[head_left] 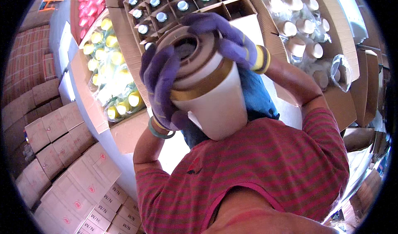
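Between my two gloved hands is a large white tapered container (215,105) with a gold-brown band and a brown ringed top. A dark round recess shows in the middle of that top. My left hand (161,89), in a purple glove, is wrapped round its left side near the rim. My right hand (228,37), in a purple glove with a yellow cuff, curls over the far right of the top. The container's lower end rests close against my striped shirt. Just beyond it stands a divided carton (242,14) of dark bottles (161,16) with pale blue caps.
To the left, an open carton holds yellow-capped bottles (117,58), with pink items (89,8) behind. On the right, another carton (346,31) holds bagged bottles with cream caps (306,26). Stacked closed boxes (78,180) fill the lower left.
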Tool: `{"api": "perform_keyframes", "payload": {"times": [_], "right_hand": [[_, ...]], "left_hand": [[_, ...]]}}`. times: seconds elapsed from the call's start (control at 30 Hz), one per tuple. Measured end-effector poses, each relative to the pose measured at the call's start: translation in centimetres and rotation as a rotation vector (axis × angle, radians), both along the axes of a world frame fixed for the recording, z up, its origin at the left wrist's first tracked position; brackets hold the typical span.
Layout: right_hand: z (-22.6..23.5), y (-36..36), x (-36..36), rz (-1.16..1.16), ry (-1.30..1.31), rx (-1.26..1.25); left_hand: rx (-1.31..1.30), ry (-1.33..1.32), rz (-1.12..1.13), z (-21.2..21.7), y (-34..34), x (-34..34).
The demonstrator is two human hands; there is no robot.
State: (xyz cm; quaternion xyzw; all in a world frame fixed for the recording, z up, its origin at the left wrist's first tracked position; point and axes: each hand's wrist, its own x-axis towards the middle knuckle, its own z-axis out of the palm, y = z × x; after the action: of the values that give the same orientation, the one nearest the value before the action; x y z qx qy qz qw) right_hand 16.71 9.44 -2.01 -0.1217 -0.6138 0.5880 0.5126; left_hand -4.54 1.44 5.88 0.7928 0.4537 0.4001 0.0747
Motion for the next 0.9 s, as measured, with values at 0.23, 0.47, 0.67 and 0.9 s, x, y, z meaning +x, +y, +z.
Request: {"api": "perform_keyframes", "payload": {"times": [0.23,0.47,0.67,0.9], "right_hand": [[6.4,7.2,-2.0,-0.080,-0.343,-0.704],[2.1,7.9,-5.2,-0.578,-0.722,0.904],[2.8,8.4,-6.5,-0.252,-0.721,0.139],[1.0,9.3,-8.6,-0.169,-0.926,0.067]], "left_hand": [[-0.615,-0.587,-0.185,-1.5,8.2,-3.3],[-0.752,-1.430,-0.081,-5.6,10.6,-3.5],[-0.530,-1.474,0.139,-9.2,12.4,-4.7],[-0.467,-1.457,0.169,-11.4,13.7,-5.3]]}}
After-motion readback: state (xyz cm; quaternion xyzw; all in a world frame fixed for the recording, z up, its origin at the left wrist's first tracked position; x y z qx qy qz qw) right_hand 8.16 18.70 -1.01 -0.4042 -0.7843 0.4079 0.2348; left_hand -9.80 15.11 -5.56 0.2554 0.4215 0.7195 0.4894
